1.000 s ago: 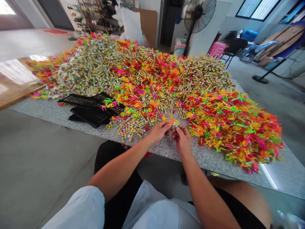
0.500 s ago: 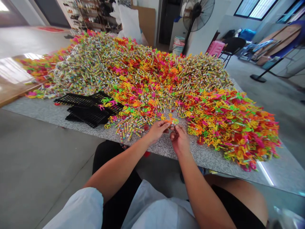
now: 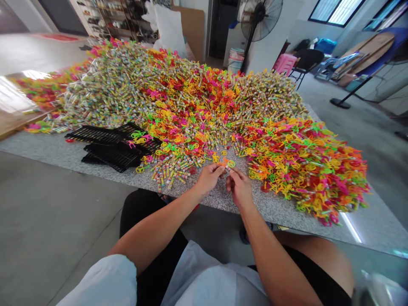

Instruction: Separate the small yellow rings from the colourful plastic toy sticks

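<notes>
Basically a speckled grey stone counter [image 3: 280, 210], long, running across a room with a bare concrete floor [image 3: 47, 221]. Behind its far edge: one pedestal fan [image 3: 259, 21], a pink plastic stool [image 3: 283, 63], a dark chair [image 3: 307, 59], shelving [image 3: 117, 19] at the back wall, a white sack [image 3: 165, 27].

Counts: two hands, both the person's own. Black plastic trays [image 3: 111, 146] stacked near the left end of the counter, looks like three or four, can't separate them cleanly. Neon plastic ring pieces [image 3: 306, 165] and small wrapped tubes [image 3: 127, 89]: far too many to count, heaped over most of the counter from the far edge almost to the near one. Rings dominate the right end, tubes the far left and far right middle.

Small orange-and-green ring piece [image 3: 227, 162] sits just off the near edge of the heap, at mid counter close to the near edge. Left hand [image 3: 208, 178] pinches it from the left, fingertips closed on it. Right hand [image 3: 239, 189] pinches the same piece from the right, fingers curled, thumb up against it. Both hands touch each other at the fingertips, wrists resting over the counter's near edge.
</notes>
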A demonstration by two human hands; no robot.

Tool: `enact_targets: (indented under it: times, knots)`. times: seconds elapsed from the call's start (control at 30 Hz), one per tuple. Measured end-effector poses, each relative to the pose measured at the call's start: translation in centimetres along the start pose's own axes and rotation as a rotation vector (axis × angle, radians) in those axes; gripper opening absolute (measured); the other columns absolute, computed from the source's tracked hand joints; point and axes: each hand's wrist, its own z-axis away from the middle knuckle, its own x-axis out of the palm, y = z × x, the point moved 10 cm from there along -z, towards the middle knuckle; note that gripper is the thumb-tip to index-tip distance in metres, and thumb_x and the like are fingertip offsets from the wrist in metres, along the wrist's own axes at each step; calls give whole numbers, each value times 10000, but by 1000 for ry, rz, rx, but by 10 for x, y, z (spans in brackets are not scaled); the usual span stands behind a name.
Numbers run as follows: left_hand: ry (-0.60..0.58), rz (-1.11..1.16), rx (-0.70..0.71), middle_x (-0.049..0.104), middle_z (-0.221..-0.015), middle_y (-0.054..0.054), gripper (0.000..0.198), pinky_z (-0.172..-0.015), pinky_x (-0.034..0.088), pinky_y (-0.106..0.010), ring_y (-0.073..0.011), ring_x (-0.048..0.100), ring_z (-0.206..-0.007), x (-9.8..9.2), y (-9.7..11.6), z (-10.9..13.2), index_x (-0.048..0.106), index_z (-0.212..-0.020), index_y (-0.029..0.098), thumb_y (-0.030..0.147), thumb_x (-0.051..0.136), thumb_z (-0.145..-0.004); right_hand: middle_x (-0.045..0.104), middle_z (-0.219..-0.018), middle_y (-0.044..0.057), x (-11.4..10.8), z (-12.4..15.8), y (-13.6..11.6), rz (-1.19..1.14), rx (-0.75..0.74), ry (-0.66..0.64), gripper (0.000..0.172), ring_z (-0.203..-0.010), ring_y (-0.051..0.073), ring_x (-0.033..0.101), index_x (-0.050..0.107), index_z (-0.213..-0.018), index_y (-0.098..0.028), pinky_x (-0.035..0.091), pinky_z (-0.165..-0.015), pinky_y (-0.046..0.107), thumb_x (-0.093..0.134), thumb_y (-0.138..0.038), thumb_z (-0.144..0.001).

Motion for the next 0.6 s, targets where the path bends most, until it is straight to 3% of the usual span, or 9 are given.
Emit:
enact_targets:
  times: [0.13,0.27,0.5,0.6]
  knots:
    - [13,34,-62,625,-740,-9,340,-664,424,-243,-113,531,-666,2,-8,4,710,-858,127,465,719,-819,612,-611,-39,-4,6,-6,183,-78,-35,386,-395,86,491,723,-1061,-193,375,-374,211,676,-522,-865]
    - [-11,57,-93,646,-769,-22,325,-680,438,-246,-117,551,-685,8,-16,8,708,-850,126,448,725,-816,621,-635,-37,-12,11,-4,214,-83,-62,419,-423,91,508,720,-1144,-208,404,-403,216,660,-527,-879]
    - [30,-84,-46,679,-782,-21,302,-677,461,-243,-129,582,-699,14,-25,8,731,-889,150,446,676,-869,572,-566,-57,-24,14,17,72,85,-15,494,-371,91,445,718,-1155,-193,337,-337,214,713,-549,-812]
    - [-69,-110,-73,713,-858,-39,336,-713,501,-262,-149,628,-742,25,-20,1,742,-921,165,484,642,-892,599,-571,-37,-31,10,4,124,59,16,425,-372,96,476,729,-1014,-180,346,-341,212,711,-554,-811]
